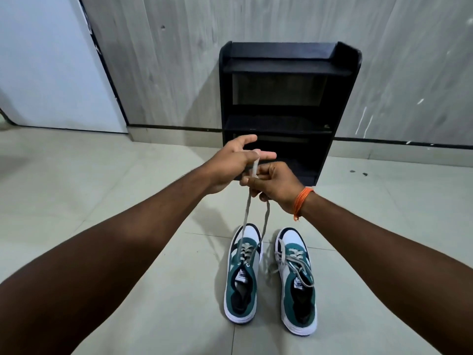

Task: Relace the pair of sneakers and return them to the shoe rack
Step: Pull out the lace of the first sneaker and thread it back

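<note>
Both forearms fill the lower frame, reaching forward from the near corners and meeting in the middle. Orange thread band (pixel 302 201) on the right wrist.

Left hand (pixel 234 162): raised, fingers partly spread, index finger and thumb extended forward. Lace (pixel 247 211) runs up to it and seems to wrap over or pass between the fingers near the knuckles; exact grip not clear, but the hand has the lace end.

Right hand (pixel 275 180): just below and right of the left, touching it. Fingers curled in, closed on both strands of the lace where they come together.

Two grey strands drop from the hands, taut, to the left sneaker (pixel 242 280) and enter its top eyelets. Lower eyelets on this shoe look threaded in crossed rows.

Left sneaker stands on the floor tiles (pixel 153 265), toe pointing away, teal and white with a dark trim and white sole. Right sneaker (pixel 297 283) just beside it, same colours, same heading, not touching. Its lace lies loose and tangled across the tongue, one end spilling off the left side toward the gap between the shoes.

Shoe rack (pixel 289 103): black, open-fronted, standing against the grey wall (pixel 166 73) beyond the hands. Shelves visible at several levels; nothing seen on them. Both sneakers sit on the floor well short of it.

White door (pixel 51 67) at far left.
</note>
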